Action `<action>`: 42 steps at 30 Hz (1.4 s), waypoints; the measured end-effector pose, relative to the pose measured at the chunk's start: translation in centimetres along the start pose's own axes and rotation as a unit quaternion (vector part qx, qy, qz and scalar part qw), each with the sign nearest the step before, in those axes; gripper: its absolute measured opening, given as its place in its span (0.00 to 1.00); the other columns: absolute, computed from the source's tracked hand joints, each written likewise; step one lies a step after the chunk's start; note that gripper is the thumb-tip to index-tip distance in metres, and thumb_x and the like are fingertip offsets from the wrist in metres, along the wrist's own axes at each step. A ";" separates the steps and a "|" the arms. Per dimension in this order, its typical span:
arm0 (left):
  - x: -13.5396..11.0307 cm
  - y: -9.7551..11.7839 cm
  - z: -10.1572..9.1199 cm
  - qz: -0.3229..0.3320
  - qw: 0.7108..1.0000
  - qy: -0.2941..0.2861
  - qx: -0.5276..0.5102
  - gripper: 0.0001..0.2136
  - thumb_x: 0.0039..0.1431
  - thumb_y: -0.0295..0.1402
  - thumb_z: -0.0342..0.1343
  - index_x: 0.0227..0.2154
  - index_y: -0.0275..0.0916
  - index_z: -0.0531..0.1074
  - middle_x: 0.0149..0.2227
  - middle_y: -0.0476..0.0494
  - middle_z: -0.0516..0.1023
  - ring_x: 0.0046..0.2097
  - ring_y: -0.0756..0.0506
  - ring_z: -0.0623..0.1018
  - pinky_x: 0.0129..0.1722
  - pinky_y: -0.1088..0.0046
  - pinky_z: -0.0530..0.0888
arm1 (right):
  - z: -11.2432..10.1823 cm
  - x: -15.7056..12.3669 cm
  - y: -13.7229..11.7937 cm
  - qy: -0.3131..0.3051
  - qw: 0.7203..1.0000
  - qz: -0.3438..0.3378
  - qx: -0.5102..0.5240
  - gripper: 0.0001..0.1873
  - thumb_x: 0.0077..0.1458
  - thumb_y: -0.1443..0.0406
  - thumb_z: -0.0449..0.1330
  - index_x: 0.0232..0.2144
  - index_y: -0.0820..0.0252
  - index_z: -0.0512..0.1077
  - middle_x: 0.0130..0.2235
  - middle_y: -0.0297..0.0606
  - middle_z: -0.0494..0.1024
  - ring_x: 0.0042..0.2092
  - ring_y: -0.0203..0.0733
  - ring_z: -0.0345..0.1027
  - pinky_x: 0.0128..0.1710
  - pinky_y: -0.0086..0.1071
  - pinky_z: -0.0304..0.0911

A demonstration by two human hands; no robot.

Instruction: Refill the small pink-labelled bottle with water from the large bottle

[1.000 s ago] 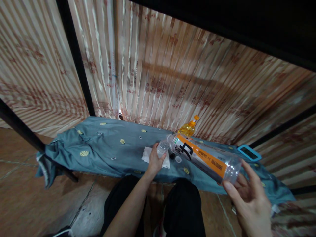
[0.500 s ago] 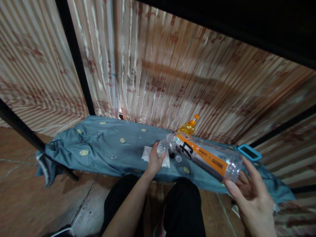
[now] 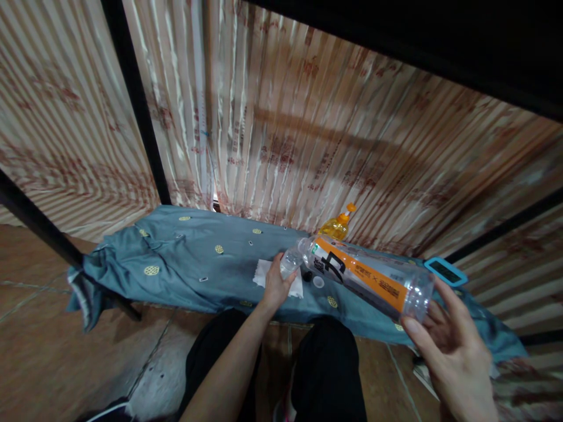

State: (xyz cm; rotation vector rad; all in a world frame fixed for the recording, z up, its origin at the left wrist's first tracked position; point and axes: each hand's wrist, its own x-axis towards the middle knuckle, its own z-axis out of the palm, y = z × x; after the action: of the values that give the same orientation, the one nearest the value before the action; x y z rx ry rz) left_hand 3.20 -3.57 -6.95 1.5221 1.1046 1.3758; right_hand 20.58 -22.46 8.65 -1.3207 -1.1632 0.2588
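Note:
My right hand [image 3: 455,346] grips the base of a large clear plastic bottle [image 3: 363,272] with an orange and grey label. The bottle is tilted, its neck lower-left-most over the cloth and pointing at my left hand. In my left hand [image 3: 278,282] is a small clear plastic bottle [image 3: 290,262], fingers wrapped round it. The two bottle necks meet, or nearly so; I cannot tell whether they touch. Beneath my left hand lies a white paper tissue [image 3: 263,271]. A round white cap [image 3: 318,282] and a small black cap-like piece [image 3: 307,275] rest beside it.
A yellow pump bottle [image 3: 336,225] with an orange top stands behind the large bottle. Towards the right lies a blue-framed device with a dark screen [image 3: 445,271]. Grey-blue cloth [image 3: 176,281] covers the low surface. Black poles [image 3: 136,105] and a striped curtain [image 3: 281,146] enclose it.
Almost nothing differs. My right hand and the base of the large bottle have shifted very slightly to the right and down; the left hand holds its place.

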 end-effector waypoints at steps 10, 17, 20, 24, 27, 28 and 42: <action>0.1 -0.1 0.1 -0.011 1.000 -0.001 -0.011 0.26 0.48 0.28 0.62 0.52 0.36 0.65 0.49 0.37 0.76 0.52 0.39 0.76 0.55 0.58 0.70 | -0.1 0.3 0.0 -0.015 1.000 -0.012 -0.012 0.39 0.51 0.62 0.70 0.63 0.51 0.60 0.55 0.37 0.73 0.50 0.39 0.72 0.49 0.22 0.66; 0.1 -0.1 0.0 -0.011 1.000 -0.001 -0.008 0.26 0.48 0.27 0.62 0.52 0.36 0.65 0.50 0.38 0.76 0.52 0.39 0.76 0.56 0.57 0.70 | -0.2 0.3 0.1 -0.005 1.000 0.000 -0.024 0.43 0.49 0.60 0.71 0.64 0.55 0.59 0.55 0.42 0.73 0.48 0.41 0.73 0.48 0.23 0.66; 0.0 0.0 -0.1 -0.013 1.000 -0.002 -0.008 0.26 0.48 0.27 0.62 0.52 0.36 0.65 0.50 0.37 0.76 0.52 0.38 0.76 0.56 0.56 0.69 | -0.1 0.3 0.0 -0.001 1.000 0.008 -0.026 0.45 0.47 0.59 0.71 0.64 0.57 0.59 0.54 0.44 0.73 0.48 0.43 0.74 0.47 0.25 0.67; 0.0 0.1 -0.1 -0.011 1.000 0.001 -0.010 0.26 0.48 0.27 0.63 0.52 0.37 0.66 0.50 0.38 0.76 0.52 0.39 0.76 0.56 0.56 0.70 | -0.1 0.4 -0.1 -0.002 1.000 0.010 -0.024 0.46 0.47 0.59 0.71 0.65 0.58 0.58 0.54 0.46 0.72 0.47 0.45 0.74 0.46 0.28 0.68; 0.0 0.1 -0.1 -0.012 1.000 0.001 -0.010 0.26 0.48 0.27 0.63 0.52 0.37 0.65 0.50 0.39 0.76 0.52 0.39 0.76 0.56 0.56 0.70 | -0.1 0.4 0.0 -0.003 0.999 0.008 -0.035 0.45 0.48 0.59 0.70 0.65 0.58 0.58 0.55 0.47 0.71 0.47 0.45 0.74 0.46 0.29 0.68; 0.0 0.1 -0.1 -0.011 1.000 0.000 -0.008 0.26 0.48 0.27 0.63 0.52 0.37 0.65 0.50 0.38 0.76 0.52 0.39 0.76 0.56 0.56 0.70 | -0.2 0.4 0.0 -0.003 0.999 0.007 -0.037 0.45 0.48 0.58 0.70 0.65 0.58 0.58 0.55 0.47 0.71 0.47 0.45 0.74 0.46 0.29 0.68; 0.0 0.1 -0.3 -0.008 1.000 -0.012 -0.003 0.28 0.47 0.26 0.63 0.53 0.37 0.65 0.51 0.37 0.76 0.53 0.38 0.75 0.56 0.57 0.69 | -0.3 0.2 -0.1 -0.010 0.999 0.004 -0.044 0.45 0.48 0.59 0.70 0.65 0.57 0.57 0.58 0.47 0.68 0.50 0.49 0.72 0.49 0.33 0.68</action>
State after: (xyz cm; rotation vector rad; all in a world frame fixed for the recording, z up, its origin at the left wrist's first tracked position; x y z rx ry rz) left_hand 2.95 -3.59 -6.78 1.5188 1.0957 1.3451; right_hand 20.88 -22.50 8.92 -1.4033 -1.1965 0.2295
